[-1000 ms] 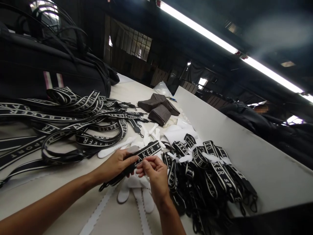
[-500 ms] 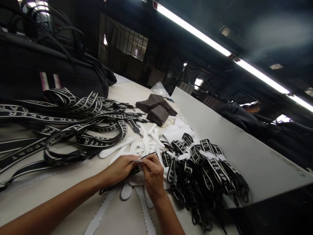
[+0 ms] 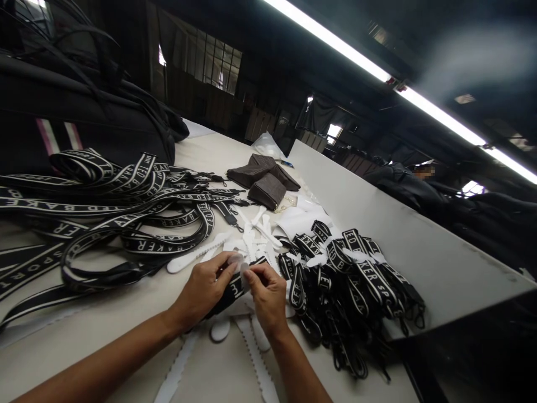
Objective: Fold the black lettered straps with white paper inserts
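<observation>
A folded black strap with white lettering (image 3: 230, 295) lies on the table beneath my two hands. My left hand (image 3: 201, 288) is closed in a pinch on the pale rounded end of a white toothed tie strip (image 3: 237, 258). Just to the right, my right hand (image 3: 268, 296) pinches another pale part of the strip, above the strap. The fingers hide much of the strip around the strap. More white tie strips (image 3: 251, 240) lie loose behind and under the hands.
Long lettered straps (image 3: 168, 243) are heaped at the left, before a black bag (image 3: 104, 123). Tied strap bundles (image 3: 356, 274) lie at the right, near a white panel (image 3: 377, 224). Brown pouches (image 3: 266, 190) and a clear plastic bag (image 3: 267, 145) sit farther back.
My hands have drawn slightly apart, and the pale strip ends now show between the fingers. More of the folded strap's lettering is visible. The view has shifted a little.
</observation>
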`<state>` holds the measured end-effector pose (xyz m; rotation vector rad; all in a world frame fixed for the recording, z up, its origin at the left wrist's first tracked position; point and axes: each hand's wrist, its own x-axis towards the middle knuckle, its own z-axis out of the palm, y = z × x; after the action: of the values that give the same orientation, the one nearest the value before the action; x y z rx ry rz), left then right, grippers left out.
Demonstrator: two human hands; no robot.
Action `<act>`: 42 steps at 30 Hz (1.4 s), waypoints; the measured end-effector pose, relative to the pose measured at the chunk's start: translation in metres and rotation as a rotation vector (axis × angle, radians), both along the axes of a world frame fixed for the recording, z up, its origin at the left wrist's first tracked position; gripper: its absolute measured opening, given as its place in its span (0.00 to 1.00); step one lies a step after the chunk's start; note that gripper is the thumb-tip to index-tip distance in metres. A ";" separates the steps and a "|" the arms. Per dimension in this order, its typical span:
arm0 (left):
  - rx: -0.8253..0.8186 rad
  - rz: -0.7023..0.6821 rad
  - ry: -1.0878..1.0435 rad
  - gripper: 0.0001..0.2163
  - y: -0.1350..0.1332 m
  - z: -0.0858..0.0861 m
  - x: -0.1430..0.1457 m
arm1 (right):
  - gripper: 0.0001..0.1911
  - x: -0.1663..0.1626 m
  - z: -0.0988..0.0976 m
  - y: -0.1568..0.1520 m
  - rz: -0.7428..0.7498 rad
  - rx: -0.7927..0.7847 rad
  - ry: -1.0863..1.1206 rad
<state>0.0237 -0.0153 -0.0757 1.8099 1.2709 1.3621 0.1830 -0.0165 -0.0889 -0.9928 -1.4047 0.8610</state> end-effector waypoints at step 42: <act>-0.172 -0.187 0.096 0.18 0.012 0.004 -0.006 | 0.04 -0.008 -0.014 0.002 -0.059 0.072 -0.041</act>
<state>0.0180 -0.0034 -0.0716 1.8407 1.1942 1.0437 0.1752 -0.0148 -0.1031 -0.9973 -1.4240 0.7457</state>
